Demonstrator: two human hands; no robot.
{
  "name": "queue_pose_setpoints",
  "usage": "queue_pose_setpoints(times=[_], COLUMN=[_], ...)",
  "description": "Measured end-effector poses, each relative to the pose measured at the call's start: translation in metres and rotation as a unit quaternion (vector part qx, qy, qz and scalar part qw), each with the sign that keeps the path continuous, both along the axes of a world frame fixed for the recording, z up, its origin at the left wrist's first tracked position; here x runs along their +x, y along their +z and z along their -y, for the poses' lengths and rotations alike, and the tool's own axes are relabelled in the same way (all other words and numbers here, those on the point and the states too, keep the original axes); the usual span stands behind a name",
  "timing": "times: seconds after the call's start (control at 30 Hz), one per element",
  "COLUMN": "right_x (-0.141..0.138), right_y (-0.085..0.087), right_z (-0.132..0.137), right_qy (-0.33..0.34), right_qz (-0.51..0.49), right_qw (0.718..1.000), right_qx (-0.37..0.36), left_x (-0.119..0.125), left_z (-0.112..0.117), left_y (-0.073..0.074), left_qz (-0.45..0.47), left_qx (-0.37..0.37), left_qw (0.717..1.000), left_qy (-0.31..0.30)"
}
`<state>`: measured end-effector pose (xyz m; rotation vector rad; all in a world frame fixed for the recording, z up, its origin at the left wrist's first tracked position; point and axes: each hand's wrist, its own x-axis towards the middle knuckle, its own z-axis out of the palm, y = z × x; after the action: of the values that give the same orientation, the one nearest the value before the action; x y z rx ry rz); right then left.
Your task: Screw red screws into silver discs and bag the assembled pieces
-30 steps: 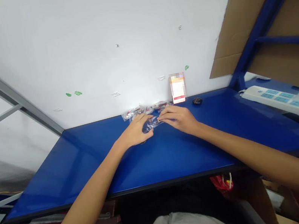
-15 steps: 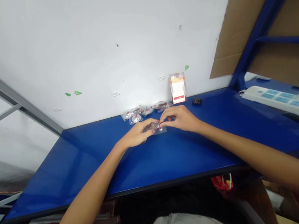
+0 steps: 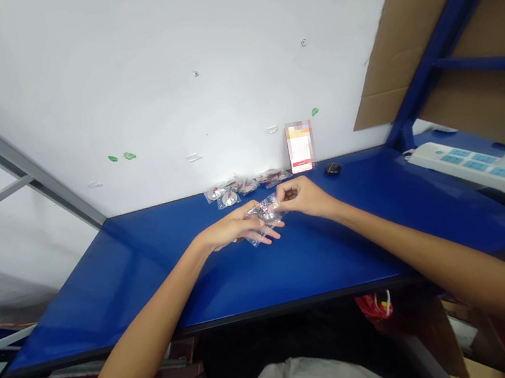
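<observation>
Both my hands meet over the middle of the blue table (image 3: 294,266). Between them is a small clear plastic bag (image 3: 266,214) with a round silver part inside. My right hand (image 3: 305,196) pinches the bag's upper right edge with closed fingers. My left hand (image 3: 237,229) lies beneath the bag with its fingers stretched out, supporting it from the left. The bag is lifted slightly off the table surface.
Several similar clear bags (image 3: 242,185) with red and silver parts lie by the wall. A small red-and-white box (image 3: 300,148) stands beside them, with a black round object (image 3: 332,168) to its right. A white power strip (image 3: 482,170) and cardboard-backed blue shelving (image 3: 449,33) fill the right.
Both hands drew back from the pile of bags toward me with one bag. My right hand raised its edge and my left fingers stretched out under it.
</observation>
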<state>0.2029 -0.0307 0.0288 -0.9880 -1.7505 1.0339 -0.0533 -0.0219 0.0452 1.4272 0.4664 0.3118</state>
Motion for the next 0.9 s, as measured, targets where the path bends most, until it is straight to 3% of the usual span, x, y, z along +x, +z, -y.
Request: queue_pose_setpoints(times=[0.3, 0.5, 0.67, 0.77, 0.9], right_x=[-0.003, 0.007, 0.012, 0.005, -0.021], right_y=[-0.001, 0.002, -0.003, -0.009, -0.017], right_z=[0.001, -0.003, -0.010, -0.009, 0.006], right_qy=[0.033, 0.014, -0.017, -0.034, 0.049], right_qz=[-0.002, -0.035, -0.076, 0.062, 0.272], right_qw=[0.998, 0.998, 0.996, 0.996, 0.936], right_qx=[-0.046, -0.043, -0.042, 0.050, 0.217], left_x=[0.005, 0.005, -0.002, -0.003, 0.000], left_z=[0.000, -0.008, -0.019, -0.022, -0.022], left_y=[-0.002, -0.009, -0.006, -0.005, -0.006], left_qz=[0.038, 0.062, 0.125, 0.198, 0.208], left_qx=[-0.067, -0.094, -0.088, -0.073, -0.068], left_qw=[0.997, 0.991, 0.980, 0.955, 0.946], left_qy=[0.000, 0.068, 0.128, 0.208, 0.240])
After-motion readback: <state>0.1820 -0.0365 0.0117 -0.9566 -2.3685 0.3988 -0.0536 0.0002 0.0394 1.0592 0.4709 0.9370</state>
